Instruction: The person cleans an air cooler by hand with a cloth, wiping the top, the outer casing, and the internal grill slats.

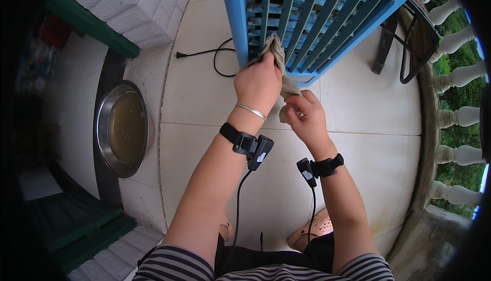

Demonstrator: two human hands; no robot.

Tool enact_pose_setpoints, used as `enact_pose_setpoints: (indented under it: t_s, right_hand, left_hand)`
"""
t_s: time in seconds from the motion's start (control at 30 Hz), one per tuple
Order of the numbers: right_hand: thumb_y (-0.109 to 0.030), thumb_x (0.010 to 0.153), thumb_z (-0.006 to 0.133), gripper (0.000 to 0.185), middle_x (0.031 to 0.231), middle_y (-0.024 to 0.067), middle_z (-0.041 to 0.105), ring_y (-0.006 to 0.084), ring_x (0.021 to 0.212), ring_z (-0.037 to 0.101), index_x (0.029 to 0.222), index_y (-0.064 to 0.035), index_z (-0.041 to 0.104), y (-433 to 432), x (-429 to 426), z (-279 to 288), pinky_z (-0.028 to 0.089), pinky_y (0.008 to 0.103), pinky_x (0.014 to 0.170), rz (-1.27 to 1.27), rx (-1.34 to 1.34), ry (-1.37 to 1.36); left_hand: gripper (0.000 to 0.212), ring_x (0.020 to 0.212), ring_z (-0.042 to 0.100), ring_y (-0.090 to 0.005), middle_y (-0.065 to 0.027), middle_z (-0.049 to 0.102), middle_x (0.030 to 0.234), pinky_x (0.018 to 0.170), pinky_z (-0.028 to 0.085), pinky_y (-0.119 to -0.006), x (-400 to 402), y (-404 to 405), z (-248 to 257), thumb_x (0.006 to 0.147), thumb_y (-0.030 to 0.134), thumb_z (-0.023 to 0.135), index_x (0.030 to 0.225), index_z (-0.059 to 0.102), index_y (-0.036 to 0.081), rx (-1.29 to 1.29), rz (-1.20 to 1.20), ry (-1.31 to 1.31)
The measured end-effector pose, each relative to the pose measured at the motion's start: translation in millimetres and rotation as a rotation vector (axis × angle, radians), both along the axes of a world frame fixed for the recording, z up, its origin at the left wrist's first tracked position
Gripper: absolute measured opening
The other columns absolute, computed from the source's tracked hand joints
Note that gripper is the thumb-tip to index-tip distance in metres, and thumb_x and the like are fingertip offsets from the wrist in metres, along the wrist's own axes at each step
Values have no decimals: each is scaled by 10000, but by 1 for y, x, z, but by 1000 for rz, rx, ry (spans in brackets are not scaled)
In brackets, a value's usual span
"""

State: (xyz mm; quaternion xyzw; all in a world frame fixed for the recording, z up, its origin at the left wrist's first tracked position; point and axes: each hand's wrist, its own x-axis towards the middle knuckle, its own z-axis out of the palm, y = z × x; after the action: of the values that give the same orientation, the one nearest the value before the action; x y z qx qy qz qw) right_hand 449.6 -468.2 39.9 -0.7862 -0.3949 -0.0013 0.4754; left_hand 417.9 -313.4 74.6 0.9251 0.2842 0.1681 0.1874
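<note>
My left hand [257, 79] grips a damp-looking grey-beige cloth [274, 45] against the lower louvres of a blue appliance, likely an air cooler [234, 20]. The cloth is bunched over the slats [293, 23] near the casing's lower left corner. From there it trails down to my right hand [308, 114], which pinches its loose end between thumb and fingers just below the casing's bottom edge. Dirt marks show between the slats. My left fingertips are hidden behind the cloth and hand.
A metal basin [100, 135] of murky water stands on the doorsill to the left. A black power cord with a plug [181, 54] lies on the tiled floor [199, 96]. At right are a black metal-framed chair [412, 47] and a white balustrade [458, 118]. Cables hang from both wrist straps.
</note>
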Motion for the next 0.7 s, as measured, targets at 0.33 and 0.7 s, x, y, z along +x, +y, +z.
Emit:
enact_pose_setpoints:
  t_s: [0.33,0.7]
  right_hand:
    - [-4,792,656,139,842,104,589,273,721,610,912,-51,708,-12,-1,2,512,350,631,-4,-80,-11]
    - [-17,806,644,120,848,103,593,266,713,612,910,-41,699,-13,0,-3,517,336,633,18,-98,-7]
  left_hand:
    - [242,706,675,-396,-175,704,804,625,547,-473,-21,-25,-46,924,255,624,1041,577,49,-122,86,-215]
    - [406,802,661,-384,-185,668,963,666,561,-461,-19,22,-17,889,100,568,1286,563,15,-33,-66,-337]
